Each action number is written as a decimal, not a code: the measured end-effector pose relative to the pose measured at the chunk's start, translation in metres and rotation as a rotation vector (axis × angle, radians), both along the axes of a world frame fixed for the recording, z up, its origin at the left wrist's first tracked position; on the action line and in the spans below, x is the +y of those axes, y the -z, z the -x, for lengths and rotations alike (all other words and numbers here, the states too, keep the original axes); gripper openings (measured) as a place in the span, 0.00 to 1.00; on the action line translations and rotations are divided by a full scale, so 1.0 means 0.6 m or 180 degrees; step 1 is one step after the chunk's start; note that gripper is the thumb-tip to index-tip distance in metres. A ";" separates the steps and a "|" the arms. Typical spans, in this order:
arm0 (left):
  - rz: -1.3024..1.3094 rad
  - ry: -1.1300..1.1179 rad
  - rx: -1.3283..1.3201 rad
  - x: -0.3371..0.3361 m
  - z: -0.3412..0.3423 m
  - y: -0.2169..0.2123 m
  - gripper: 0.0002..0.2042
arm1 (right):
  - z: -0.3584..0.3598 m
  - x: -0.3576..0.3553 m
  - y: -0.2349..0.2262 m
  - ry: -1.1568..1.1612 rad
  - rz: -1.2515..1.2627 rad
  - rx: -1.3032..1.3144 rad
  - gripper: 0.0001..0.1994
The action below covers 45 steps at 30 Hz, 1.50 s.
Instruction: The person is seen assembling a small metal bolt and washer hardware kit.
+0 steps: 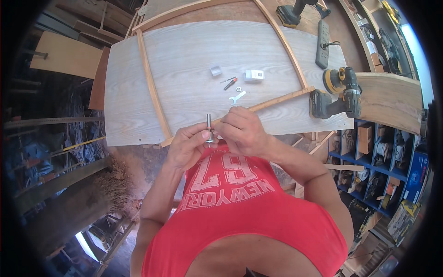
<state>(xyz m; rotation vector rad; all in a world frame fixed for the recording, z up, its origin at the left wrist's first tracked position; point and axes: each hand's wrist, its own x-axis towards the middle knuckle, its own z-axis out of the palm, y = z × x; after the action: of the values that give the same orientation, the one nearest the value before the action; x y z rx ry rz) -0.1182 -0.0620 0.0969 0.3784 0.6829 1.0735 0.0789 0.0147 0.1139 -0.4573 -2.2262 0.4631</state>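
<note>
My left hand (188,144) is closed on a metal tool bit (209,121), whose smooth round shank points up between thumb and fingers. A wider collar and a short tip show under the thumb. My right hand (242,131) is curled right beside it, fingers pinched together, and anything in them is hidden. Just beyond on the board lie a small open-end wrench (237,97), a metal ring (238,89), a short black bit with a red end (230,83) and a thin bit (227,80). Farther back sit a clear plastic box (254,76) and a small clear lid (215,70).
A pale wood-grain board (184,60) covers the bench, with a wooden frame (151,83) over it. On the right are a cordless drill (351,99), a power strip (322,44) and blue shelving (376,159). Another cordless tool (290,15) stands at the back.
</note>
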 end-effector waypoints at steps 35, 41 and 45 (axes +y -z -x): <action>0.0782 -0.1573 0.0791 -0.033 0.020 0.083 0.14 | -0.080 0.292 0.095 0.0924 0.1428 -0.1338 0.06; 0.0740 -0.1319 0.0921 -0.013 0.019 0.079 0.15 | -0.066 0.281 0.100 0.0645 0.0211 -0.3200 0.09; 0.0634 -0.1357 0.1003 -0.011 0.021 0.075 0.15 | -0.065 0.265 0.080 0.0710 0.0310 -0.3819 0.10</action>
<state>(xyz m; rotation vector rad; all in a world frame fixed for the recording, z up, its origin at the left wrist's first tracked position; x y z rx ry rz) -0.1307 -0.0686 0.0518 0.2345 1.1791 1.3467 0.1182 0.1737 0.0657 -1.2653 -3.2139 0.1629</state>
